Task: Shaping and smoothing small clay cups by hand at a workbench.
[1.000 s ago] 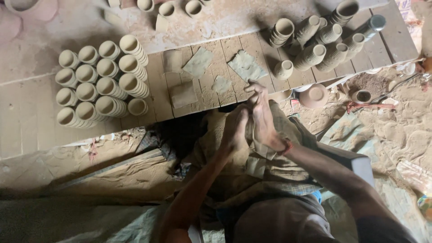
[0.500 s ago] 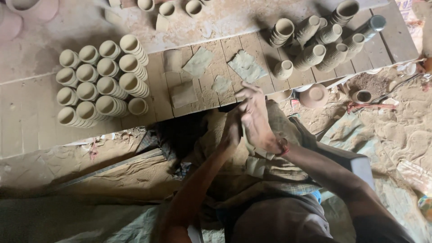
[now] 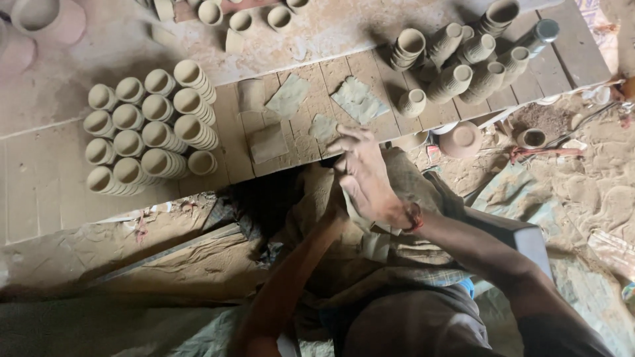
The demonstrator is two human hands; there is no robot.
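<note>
No packages with labels, no signs, no screens in view; only possible wrapper is a small red-and-white scrap (image 3: 433, 154) on the dirt floor just below the board edge, right of the hands; too small and blurred to tell its kind.

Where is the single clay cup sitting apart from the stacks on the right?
In the head view, the single clay cup stands on the wooden board, upper right, just left of the leaning cup stacks.
</note>
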